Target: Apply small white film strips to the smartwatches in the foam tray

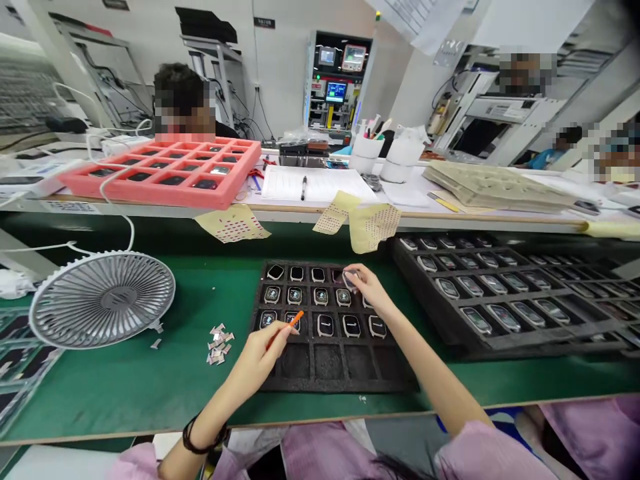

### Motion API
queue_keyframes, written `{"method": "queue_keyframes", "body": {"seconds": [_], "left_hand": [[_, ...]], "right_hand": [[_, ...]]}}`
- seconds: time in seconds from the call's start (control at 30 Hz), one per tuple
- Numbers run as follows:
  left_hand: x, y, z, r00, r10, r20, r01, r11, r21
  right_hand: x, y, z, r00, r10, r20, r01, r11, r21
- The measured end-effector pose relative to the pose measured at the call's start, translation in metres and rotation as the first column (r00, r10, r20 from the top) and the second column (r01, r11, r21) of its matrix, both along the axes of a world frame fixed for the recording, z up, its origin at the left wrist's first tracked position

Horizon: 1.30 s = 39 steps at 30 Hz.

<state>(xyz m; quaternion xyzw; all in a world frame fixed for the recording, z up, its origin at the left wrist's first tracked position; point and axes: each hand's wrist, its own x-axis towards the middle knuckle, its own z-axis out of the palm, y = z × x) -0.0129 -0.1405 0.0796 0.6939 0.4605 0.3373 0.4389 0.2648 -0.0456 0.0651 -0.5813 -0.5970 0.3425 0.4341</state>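
Observation:
A black foam tray point(335, 385) lies on the green bench, its pockets holding rows of smartwatch bodies; some screens are lit. My left hand point(261, 352) is closed around a thin orange stick-like tool point(296, 320), whose tip is over a lit smartwatch at the tray's left side. At the back row, my right hand point(367, 287) pinches the edge of a smartwatch point(349, 277); whether it is clear of its pocket I cannot tell. The pockets of the front row show bare foam. Left of the tray sits a pile of small metallic pieces point(219, 345).
A grey round fan point(107, 300) stands at the left. To the right, black trays point(480, 293) of watches are stacked. The shelf above carries a pink foam tray point(165, 173), paper with a pen point(304, 188) and moulded trays point(495, 187). Other people sit beyond.

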Motion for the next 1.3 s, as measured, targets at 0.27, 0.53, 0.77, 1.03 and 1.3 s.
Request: {"method": "queue_keyframes", "body": {"seconds": [0.27, 0.53, 0.77, 1.03, 1.3], "left_hand": [[0.038, -0.003, 0.001, 0.925, -0.106, 0.364, 0.221, 0.931, -0.291], [0.039, -0.005, 0.005, 0.917, -0.143, 0.371, 0.255, 0.928, -0.273], [0.037, -0.002, 0.007, 0.919, -0.157, 0.361, 0.274, 0.914, -0.301], [0.042, -0.005, -0.001, 0.897, -0.088, 0.432, 0.263, 0.894, -0.364], [0.041, -0.004, -0.010, 0.902, 0.011, 0.432, 0.170, 0.910, -0.377]], "right_hand": [[-0.081, -0.082, 0.024, 0.548, 0.076, -0.833, -0.321, 0.938, -0.126], [-0.090, -0.082, 0.029, 0.481, 0.085, -0.873, -0.305, 0.949, -0.076], [-0.088, -0.083, 0.025, 0.476, 0.123, -0.871, -0.339, 0.939, -0.053], [-0.098, -0.086, 0.019, 0.214, 0.015, -0.977, -0.505, 0.858, -0.098], [-0.100, -0.086, 0.013, 0.317, -0.028, -0.948, -0.391, 0.907, -0.157]]}}
